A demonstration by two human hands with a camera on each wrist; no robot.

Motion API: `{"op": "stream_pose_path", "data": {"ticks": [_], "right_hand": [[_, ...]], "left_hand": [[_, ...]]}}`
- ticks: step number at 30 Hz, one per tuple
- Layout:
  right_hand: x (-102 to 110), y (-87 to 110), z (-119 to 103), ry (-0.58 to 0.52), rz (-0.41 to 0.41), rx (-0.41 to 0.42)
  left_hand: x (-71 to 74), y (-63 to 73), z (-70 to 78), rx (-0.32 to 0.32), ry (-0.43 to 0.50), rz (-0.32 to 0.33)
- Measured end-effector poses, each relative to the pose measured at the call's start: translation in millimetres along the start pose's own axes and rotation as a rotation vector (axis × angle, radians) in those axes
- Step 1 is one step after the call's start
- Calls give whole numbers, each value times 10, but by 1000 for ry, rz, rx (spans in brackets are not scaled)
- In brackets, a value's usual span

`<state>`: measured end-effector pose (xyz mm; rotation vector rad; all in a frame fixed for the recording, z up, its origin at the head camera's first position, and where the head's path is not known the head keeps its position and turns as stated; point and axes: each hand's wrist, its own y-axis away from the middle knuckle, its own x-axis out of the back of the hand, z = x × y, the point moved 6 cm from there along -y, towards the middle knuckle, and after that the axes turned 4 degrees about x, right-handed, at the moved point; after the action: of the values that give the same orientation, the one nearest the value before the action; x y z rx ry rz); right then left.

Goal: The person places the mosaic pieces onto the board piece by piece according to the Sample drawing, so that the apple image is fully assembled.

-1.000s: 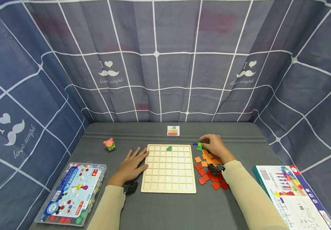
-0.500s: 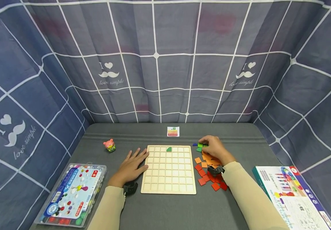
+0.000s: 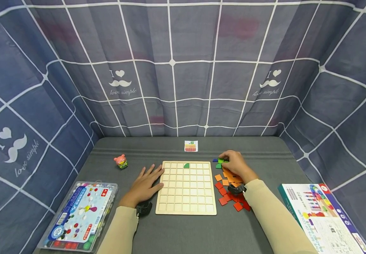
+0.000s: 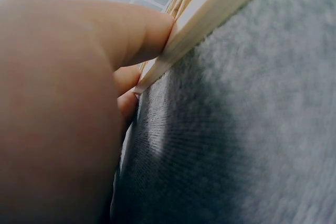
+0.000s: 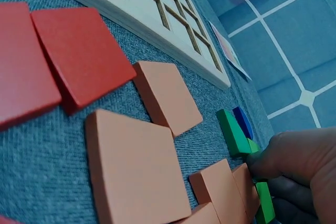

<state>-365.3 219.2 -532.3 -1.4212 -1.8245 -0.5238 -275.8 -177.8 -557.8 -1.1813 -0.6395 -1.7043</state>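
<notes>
My left hand (image 3: 143,185) rests with spread fingers along the left edge of a wooden grid board (image 3: 186,212). In the left wrist view its thumb (image 4: 142,35) touches the board's side. One green leaf-shaped piece (image 3: 186,165) sits in the board's top row. Right of the board, my right hand (image 3: 237,165) reaches down with bent fingers among green tiles (image 3: 219,165), beside a dark blue piece (image 3: 215,160). Close up, the thumb (image 5: 273,156) is right at the green pieces; I cannot tell whether it pinches one. Orange tiles (image 5: 139,169) lie just in front.
Red tiles (image 3: 222,201) lie below the orange ones. Behind the board is a small pattern card (image 3: 191,146). A pink pig figurine (image 3: 120,161) stands back left. A clear case of molecule-model parts (image 3: 81,215) lies front left, a printed box (image 3: 325,215) front right.
The right hand stays over the green tiles with only slight finger movement. The left hand and board keep their places; the head view shifts very slightly.
</notes>
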Motion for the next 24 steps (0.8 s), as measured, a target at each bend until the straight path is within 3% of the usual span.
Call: {"op": "stream_pose_path", "data": {"ticks": [24], "right_hand": [[-13, 17, 12, 49, 52, 50]], "left_hand": [[-4, -10, 2, 16, 10, -28]]}}
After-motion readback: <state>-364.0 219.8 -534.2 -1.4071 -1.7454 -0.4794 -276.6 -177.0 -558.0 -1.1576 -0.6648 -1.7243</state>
